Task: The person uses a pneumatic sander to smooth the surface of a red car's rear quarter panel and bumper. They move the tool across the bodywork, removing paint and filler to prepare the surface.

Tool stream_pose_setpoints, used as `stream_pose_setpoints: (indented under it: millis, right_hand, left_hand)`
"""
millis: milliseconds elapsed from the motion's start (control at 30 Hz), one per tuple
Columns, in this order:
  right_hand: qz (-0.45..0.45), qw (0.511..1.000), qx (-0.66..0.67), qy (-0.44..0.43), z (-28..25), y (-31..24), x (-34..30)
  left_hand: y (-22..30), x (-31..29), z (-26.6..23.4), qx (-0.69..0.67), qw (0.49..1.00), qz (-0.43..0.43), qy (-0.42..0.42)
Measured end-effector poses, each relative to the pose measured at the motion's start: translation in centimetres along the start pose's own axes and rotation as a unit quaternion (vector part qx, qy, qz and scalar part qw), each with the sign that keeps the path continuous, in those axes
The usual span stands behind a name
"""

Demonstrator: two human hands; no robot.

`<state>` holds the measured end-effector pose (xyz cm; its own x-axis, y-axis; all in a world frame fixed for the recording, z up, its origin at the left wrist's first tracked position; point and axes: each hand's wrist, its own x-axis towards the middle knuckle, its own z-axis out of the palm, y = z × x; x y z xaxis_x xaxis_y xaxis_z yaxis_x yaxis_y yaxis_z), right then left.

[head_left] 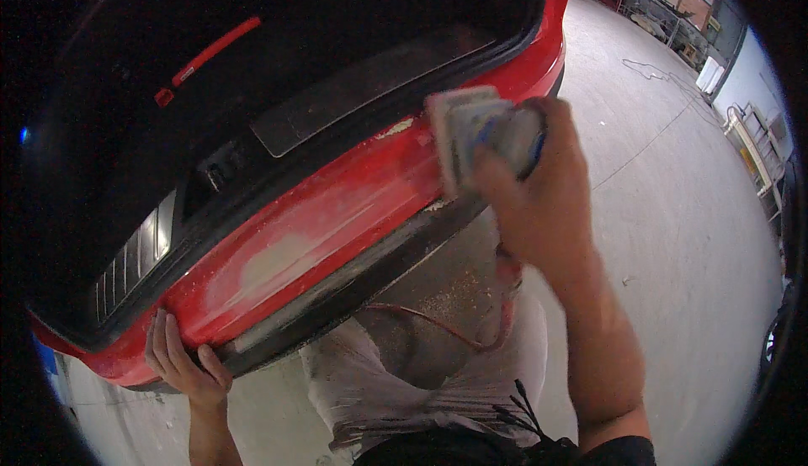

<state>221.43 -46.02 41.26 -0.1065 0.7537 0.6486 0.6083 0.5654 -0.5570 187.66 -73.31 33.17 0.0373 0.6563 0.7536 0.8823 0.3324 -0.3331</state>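
My right hand [551, 188] is wrapped round a sander [480, 134] with a flat rectangular pad, blurred by motion. Its pad meets the red rear bumper [370, 176] of a car near the bumper's right end. A red hose [505, 315] hangs from the tool and curves down by my legs. At the bumper's left end, my left hand [181, 361] rests with its fingers spread over the edge. Between the hands, a pale beige filler patch [278, 260] shows in the dulled red paint. The black lower trim [353, 277] has scuffed, whitish stretches.
Above the bumper gapes the dark boot [278, 71], with a metal sill plate [139, 247] at its left. Grey concrete floor [656, 214] spreads to the right. A metal rack [753, 150] stands at the far right, and a cable [656, 71] lies on the floor.
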Motion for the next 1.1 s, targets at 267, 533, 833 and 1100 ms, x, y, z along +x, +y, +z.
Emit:
stream_pose_setpoints:
  millis: [267,533,833,1100]
  right_hand:
    - [0.012,0.999,0.009,-0.03,-0.8,1.8,1.5]
    - [0.065,0.987,-0.046,-0.137,-2.7,-0.1,3.4]
    - [0.048,0.979,-0.034,-0.195,-2.1,-4.7,1.6]
    - [0.034,0.986,-0.015,-0.161,-3.7,-0.1,4.3]
  left_hand:
    - [0.2,0.1,-0.1,0.005,1.0,-0.007,-0.003]
    - [0.4,0.0,-0.2,-0.005,1.0,-0.018,-0.002]
    - [-0.2,-0.3,-0.1,-0.008,0.999,-0.034,-0.007]
    - [0.4,0.0,-0.1,-0.028,0.999,-0.033,-0.003]
